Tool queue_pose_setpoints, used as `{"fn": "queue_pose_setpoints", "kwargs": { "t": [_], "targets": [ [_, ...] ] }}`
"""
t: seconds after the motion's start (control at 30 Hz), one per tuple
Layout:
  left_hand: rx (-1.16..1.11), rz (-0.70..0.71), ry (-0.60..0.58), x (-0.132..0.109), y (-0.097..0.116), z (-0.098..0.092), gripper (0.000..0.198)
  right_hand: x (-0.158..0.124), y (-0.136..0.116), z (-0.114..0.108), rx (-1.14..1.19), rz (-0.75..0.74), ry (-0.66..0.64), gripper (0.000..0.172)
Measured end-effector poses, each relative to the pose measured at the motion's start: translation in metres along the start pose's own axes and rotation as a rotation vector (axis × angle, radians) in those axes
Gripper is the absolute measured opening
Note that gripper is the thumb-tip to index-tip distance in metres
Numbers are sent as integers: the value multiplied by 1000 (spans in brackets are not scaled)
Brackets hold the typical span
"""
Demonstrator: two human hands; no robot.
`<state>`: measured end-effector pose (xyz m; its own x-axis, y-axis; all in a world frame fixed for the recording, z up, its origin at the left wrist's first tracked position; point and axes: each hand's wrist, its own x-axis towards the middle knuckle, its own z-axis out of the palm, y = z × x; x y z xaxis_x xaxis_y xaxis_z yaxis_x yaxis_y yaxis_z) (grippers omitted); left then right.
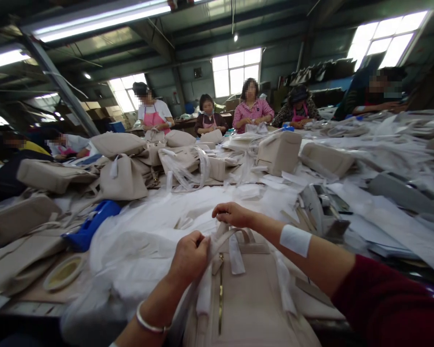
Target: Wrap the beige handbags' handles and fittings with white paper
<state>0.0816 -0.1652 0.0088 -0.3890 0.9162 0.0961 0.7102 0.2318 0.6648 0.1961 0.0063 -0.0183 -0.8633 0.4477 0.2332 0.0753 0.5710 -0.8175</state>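
A beige handbag [253, 299] with a gold zipper stands close in front of me at the table's edge. White wrapping covers its straps, and a white tag [236, 255] hangs by the handle. My left hand [190, 255] is closed at the bag's upper left, pinching the wrapped strap [214, 248]. Above the handle, my right hand [233, 214] has its fingers curled down on the top end of the same white-wrapped strap. A heap of thin white wrapping sheets [141, 241] lies just beyond and to the left of the bag.
Beige bags [123, 178] are piled across the table's middle. A blue tape dispenser [92, 226] and a tape roll [64, 273] lie at left; a grey dispenser [320, 207] stands at right among white sheets. Several people [252, 108] work along the far side.
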Motion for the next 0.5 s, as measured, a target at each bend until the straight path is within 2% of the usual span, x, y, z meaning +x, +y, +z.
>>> {"fn": "queue_pose_setpoints", "kwargs": {
  "t": [0.07, 0.13, 0.2, 0.27, 0.37, 0.43, 0.5],
  "targets": [
    [-45, -10, -12, 1, -3, 2, 28, -2, -4, 18, 28, -2, -14, 23],
    [-75, 1, -16, 4, -5, 5, 27, -4, -7, 26, 36, -1, -31, 20],
    [-77, 13, -6, 7, -6, 9, 28, -7, -4, 21, 17, 31, 10, 17],
    [-70, 5, 8, 11, -8, 11, 29, -10, 7, 4, -28, 94, 107, 17],
    [-71, -23, 12, 16, -10, 14, 29, -22, 26, -18, -93, 165, 166, 27],
    [-69, -27, 10, 20, -10, 17, 28, -33, 31, -16, -110, 175, 140, 28],
    [-66, -23, 5, 25, -9, 21, 27, -42, 28, 0, -122, 172, 157, 23]
  ]
}}
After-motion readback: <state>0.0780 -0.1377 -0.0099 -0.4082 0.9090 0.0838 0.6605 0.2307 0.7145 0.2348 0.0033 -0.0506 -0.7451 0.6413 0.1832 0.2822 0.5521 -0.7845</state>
